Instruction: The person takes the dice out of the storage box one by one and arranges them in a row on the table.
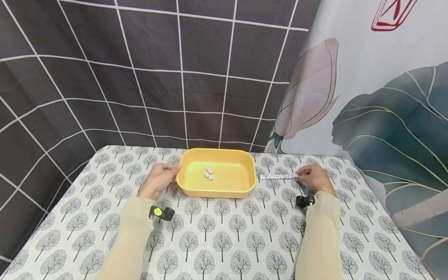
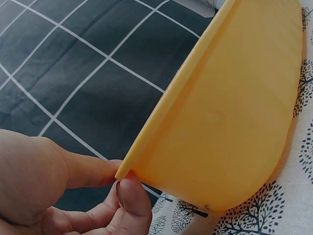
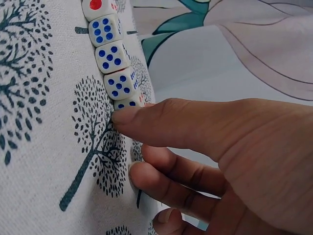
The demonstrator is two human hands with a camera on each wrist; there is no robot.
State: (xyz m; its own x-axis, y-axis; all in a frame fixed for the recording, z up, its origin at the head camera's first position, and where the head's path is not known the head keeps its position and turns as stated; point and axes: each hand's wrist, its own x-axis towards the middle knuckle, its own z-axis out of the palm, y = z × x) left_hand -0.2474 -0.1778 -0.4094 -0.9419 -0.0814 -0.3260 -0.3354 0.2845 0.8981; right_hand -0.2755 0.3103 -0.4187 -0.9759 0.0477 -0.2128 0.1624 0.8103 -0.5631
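Left hand: thumb and fingers closed, pinching the left rim of a yellow plastic basin at the counter's far side. Loose dice lie inside, left of middle. Right hand: thumb and finger nearly together, gripping the end die of a straight dice row right of the basin.

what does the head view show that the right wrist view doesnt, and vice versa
Only the head view: the yellow tub, the loose dice inside it, the left hand with its grip on the rim, and the dark grid backdrop.

Only the right wrist view: pips large enough to count, including a single red pip.

Both: the right hand at one end of the dice row, on tree-print cloth.
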